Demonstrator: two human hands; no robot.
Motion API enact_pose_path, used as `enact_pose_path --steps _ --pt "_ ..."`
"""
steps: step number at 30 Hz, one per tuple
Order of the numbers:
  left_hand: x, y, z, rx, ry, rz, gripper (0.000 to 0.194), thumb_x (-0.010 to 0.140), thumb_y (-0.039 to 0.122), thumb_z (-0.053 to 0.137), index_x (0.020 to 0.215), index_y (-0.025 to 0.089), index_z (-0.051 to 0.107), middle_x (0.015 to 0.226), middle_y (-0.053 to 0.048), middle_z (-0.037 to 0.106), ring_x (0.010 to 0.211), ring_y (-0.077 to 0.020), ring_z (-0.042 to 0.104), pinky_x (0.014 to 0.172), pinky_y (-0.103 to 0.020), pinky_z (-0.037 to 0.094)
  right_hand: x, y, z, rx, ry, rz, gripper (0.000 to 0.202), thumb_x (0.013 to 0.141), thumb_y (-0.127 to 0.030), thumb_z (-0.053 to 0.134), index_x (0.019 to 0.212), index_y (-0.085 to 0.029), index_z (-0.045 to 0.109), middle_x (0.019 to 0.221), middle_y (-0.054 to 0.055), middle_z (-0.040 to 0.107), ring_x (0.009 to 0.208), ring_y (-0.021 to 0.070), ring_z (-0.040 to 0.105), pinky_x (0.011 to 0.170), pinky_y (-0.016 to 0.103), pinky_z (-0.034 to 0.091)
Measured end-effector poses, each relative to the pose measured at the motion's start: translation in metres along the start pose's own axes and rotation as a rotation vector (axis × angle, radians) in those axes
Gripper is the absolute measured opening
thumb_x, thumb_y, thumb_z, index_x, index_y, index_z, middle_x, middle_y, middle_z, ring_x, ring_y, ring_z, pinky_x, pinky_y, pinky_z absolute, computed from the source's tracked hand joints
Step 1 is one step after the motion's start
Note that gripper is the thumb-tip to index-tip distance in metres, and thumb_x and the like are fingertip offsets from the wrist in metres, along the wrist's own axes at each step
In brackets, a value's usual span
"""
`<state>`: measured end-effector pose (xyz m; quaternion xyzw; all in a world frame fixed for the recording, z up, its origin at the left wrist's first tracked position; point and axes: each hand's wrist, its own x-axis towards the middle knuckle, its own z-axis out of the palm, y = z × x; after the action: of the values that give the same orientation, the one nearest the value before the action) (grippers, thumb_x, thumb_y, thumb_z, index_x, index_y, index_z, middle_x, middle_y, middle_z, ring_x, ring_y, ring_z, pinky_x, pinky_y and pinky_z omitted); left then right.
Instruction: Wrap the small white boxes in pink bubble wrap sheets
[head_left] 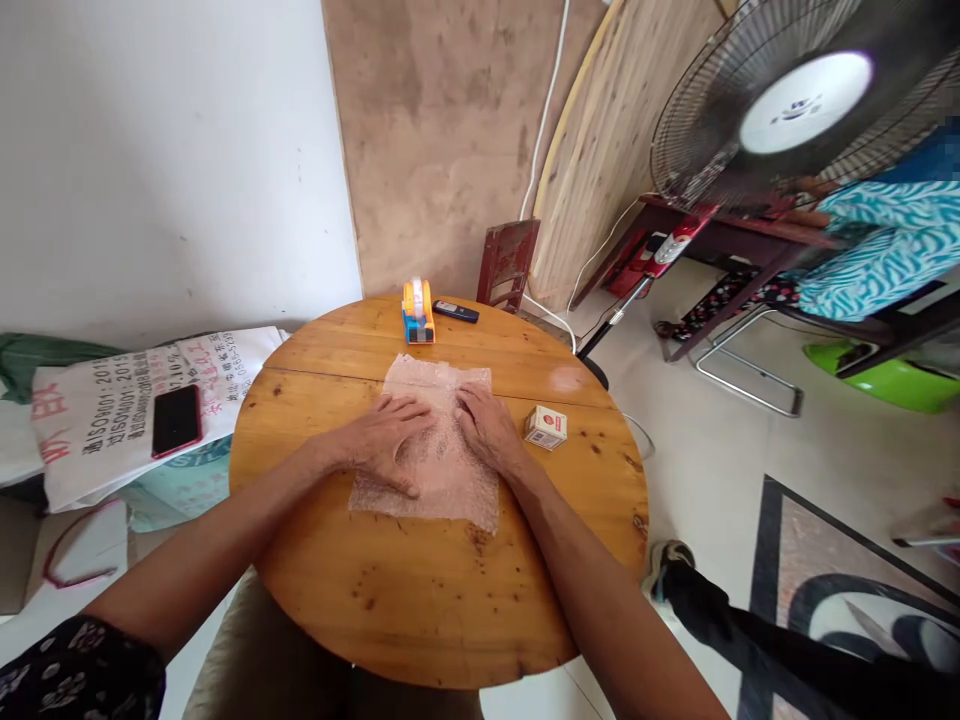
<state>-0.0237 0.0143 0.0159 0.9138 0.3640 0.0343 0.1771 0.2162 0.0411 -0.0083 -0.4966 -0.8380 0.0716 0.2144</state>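
A sheet of clear bubble wrap (442, 480) lies flat on the round wooden table (420, 610). My left hand (390, 440) rests on its left part, palm down with the fingers spread. On its right part lies my right hand (487, 425), palm down, fingers stretched forward and nothing visible held. Just right of my right hand stands a small white and red box (546, 427). Beyond the wrap, near the far edge, are an orange and blue tape dispenser (418, 312) and a black utility-knife-like object (456, 312).
A phone (177, 420) lies on white printed sacks (112, 400) at the left. Behind the table is a wooden chair (508, 262). A standing fan (802, 105) and a seated person are at the right; another person's leg shows lower right.
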Motion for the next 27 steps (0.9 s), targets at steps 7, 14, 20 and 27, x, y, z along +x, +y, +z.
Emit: enact_pose_path --steps 7,14,20,27 --pt "-0.033 0.026 0.014 0.033 0.104 -0.035 0.082 0.075 0.071 0.062 0.141 0.023 0.050 0.153 -0.017 0.042 0.143 -0.0410 0.031 0.116 -0.061 0.018 0.003 0.006 0.004 0.038 0.018 0.007 0.042 0.091 -0.013 0.038 0.126 -0.013 0.060 0.139 0.016 0.057 0.130 0.0242 0.051 0.110 0.044 0.039" --pt "-0.043 0.038 0.034 -0.050 0.198 -0.053 0.065 0.087 0.063 0.053 0.139 0.023 0.053 0.154 -0.015 0.041 0.144 -0.0362 0.032 0.118 -0.059 0.020 0.002 0.004 0.002 0.024 -0.021 0.021 0.043 0.090 -0.009 0.038 0.126 -0.011 0.061 0.140 0.016 0.056 0.132 0.0245 0.050 0.111 0.041 0.038" --pt "-0.019 0.038 0.028 -0.060 0.414 -0.088 0.037 0.094 0.038 0.048 0.118 0.017 0.067 0.134 -0.016 0.060 0.128 -0.0332 0.052 0.108 -0.052 0.039 0.002 -0.003 -0.003 0.015 -0.039 0.028 0.041 0.087 -0.007 0.041 0.120 -0.014 0.064 0.138 0.013 0.059 0.128 0.0235 0.053 0.109 0.038 0.040" --pt "-0.015 0.037 0.042 0.050 0.348 -0.079 0.063 0.079 0.050 0.066 0.131 0.015 0.058 0.144 -0.020 0.050 0.134 -0.0374 0.044 0.112 -0.055 0.034 0.003 0.002 -0.001 0.022 -0.043 0.027 0.041 0.089 -0.009 0.040 0.123 -0.011 0.063 0.139 0.015 0.057 0.130 0.0239 0.051 0.111 0.038 0.038"
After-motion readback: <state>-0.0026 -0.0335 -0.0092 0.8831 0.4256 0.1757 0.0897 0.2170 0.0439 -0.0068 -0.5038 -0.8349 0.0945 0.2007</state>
